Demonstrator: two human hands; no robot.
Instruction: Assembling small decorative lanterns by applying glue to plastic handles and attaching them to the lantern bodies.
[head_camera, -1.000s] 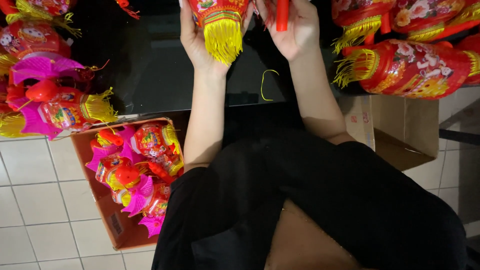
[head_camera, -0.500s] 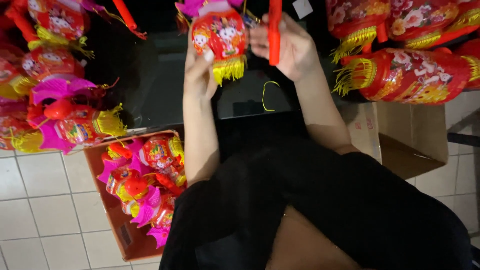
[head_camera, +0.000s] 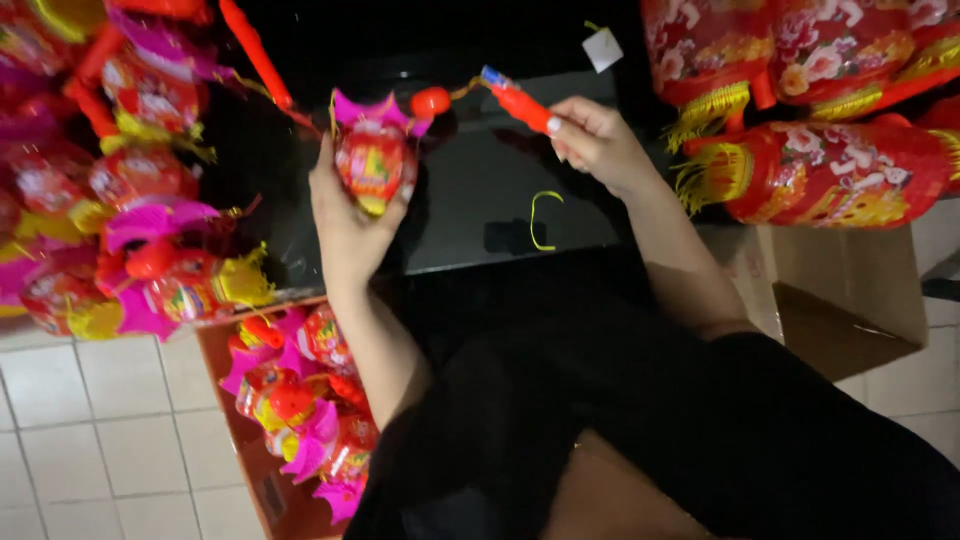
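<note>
Head camera, looking down past a black sleeve: the left hand (head_camera: 350, 225) wraps its fingers around the body of a small red lantern (head_camera: 375, 165) with pink petal trim, cupping it from below so the decorated face turns upward and the top stays clear. The right hand (head_camera: 600, 140) pinches a red handle stick (head_camera: 520, 103) between thumb and fingertips, held out to the side and slightly higher; a short cord runs from the stick's tip to a red ball at the lantern's crown, so the two hands are spread just enough to keep that cord nearly taut. Both sit over a dark table (head_camera: 480, 210), where a loose yellow loop of string (head_camera: 540, 220) lies near the front edge. Open room is narrow: finished lanterns hang in a cluster (head_camera: 130, 220) close on the left, and large red lanterns with yellow fringe (head_camera: 820, 160) crowd the right, near the right wrist. Below the table edge, an open cardboard box (head_camera: 290, 400) of more small lanterns stands on the tiled floor (head_camera: 100, 430), and another carton (head_camera: 850, 290) sits to the right.
</note>
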